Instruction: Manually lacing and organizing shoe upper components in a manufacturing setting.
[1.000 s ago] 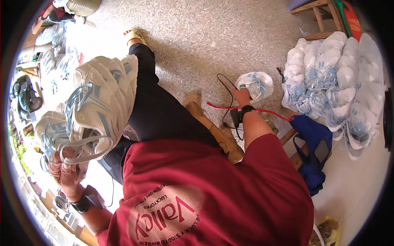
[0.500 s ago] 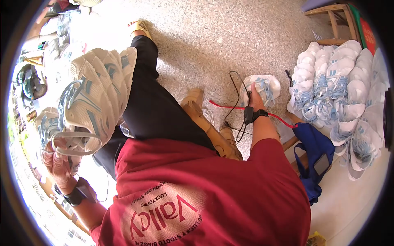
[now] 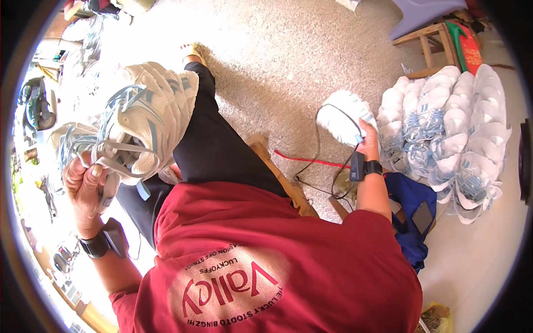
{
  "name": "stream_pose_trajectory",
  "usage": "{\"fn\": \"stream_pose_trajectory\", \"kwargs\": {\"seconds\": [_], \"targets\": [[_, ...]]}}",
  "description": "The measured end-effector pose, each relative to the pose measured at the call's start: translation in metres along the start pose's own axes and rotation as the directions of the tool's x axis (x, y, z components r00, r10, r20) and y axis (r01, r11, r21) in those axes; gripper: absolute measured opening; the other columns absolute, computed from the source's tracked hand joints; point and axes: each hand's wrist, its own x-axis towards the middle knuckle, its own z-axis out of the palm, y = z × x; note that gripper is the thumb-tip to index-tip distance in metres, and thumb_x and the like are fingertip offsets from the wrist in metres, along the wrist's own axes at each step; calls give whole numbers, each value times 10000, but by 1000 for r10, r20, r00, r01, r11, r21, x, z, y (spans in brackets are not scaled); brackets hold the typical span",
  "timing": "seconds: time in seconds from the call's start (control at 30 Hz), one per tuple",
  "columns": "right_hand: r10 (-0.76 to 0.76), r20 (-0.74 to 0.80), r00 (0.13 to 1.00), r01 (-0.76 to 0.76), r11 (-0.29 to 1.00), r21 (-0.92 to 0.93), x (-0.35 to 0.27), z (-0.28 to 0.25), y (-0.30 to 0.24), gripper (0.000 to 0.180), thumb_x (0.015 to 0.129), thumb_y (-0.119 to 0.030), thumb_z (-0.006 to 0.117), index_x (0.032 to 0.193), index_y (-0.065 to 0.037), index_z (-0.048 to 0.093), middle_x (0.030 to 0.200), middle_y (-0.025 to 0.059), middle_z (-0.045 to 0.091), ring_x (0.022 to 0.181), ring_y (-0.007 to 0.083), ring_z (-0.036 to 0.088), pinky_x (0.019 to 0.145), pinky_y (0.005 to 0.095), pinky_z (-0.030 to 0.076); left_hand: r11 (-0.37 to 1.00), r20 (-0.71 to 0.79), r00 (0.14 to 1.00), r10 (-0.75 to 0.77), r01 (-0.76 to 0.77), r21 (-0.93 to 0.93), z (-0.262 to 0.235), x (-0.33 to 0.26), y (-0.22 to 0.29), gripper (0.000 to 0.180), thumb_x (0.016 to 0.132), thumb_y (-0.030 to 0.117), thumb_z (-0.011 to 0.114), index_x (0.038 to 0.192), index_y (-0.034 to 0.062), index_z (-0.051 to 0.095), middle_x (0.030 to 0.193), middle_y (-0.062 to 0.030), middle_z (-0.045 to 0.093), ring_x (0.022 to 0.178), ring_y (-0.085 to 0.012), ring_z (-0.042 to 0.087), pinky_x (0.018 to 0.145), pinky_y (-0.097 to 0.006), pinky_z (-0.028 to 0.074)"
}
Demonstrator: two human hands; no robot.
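Note:
A nested stack of white and beige shoe uppers (image 3: pixel 161 102) with blue trim and laces rests at my left leg. My left hand (image 3: pixel 86 180) is closed at its near end, thumb and fingers pinching a pale strap (image 3: pixel 119 158) that loops from the uppers. More uppers (image 3: pixel 69 136) show beyond that hand, washed out by glare. Out to the right, my right hand (image 3: pixel 368 141) grips a white shoe upper (image 3: pixel 344 116) by its near edge. Its pale side faces up, and a thin dark cord (image 3: pixel 317 130) hangs across it. Both wrists wear dark bands with small boxes.
Rows of stacked white uppers (image 3: pixel 444 122) with blue laces stand at the right. Behind them is a wooden stool (image 3: pixel 427 47). A blue bag (image 3: pixel 411 208) lies near my right forearm. A red cord (image 3: pixel 311 161) crosses the floor beside a wooden bench edge (image 3: pixel 297 197).
My right hand has turned the white upper from its laced side to its plain side and shifted slightly. My left hand keeps hold near the stack, its fingers now pinched more tightly on the strap.

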Motion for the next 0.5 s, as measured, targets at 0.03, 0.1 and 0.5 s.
{"fn": "stream_pose_trajectory", "kwargs": {"seconds": [0.03,0.1,0.5], "targets": [[36,95,995,-43,996,77,-8,14,-16,430,771,-122,623,1156,21,497,1055,138,609,912,270,615,808,374,512,999,28,999,26,-27,36,0,1,1,146,854,151,596,791,20,598,641,11,510,563,-59,417,526,-215,336],[9,219,976,-41,989,142,-24,51,-31,437,780,-175,611,1145,38,501,1037,137,618,893,264,624,788,368,519,998,5,1000,12,-13,67,2,2,4,121,824,110,573,792,4,619,592,19,494,541,-57,418,518,-215,333],[-357,816,454,842,471,-262,-156,254,-33,389,659,-11,633,1039,46,569,1051,113,597,988,200,545,895,325,406,967,91,978,190,-202,155,-5,1,2,146,853,103,554,788,-8,624,585,14,493,547,-54,429,503,-225,345]]}}
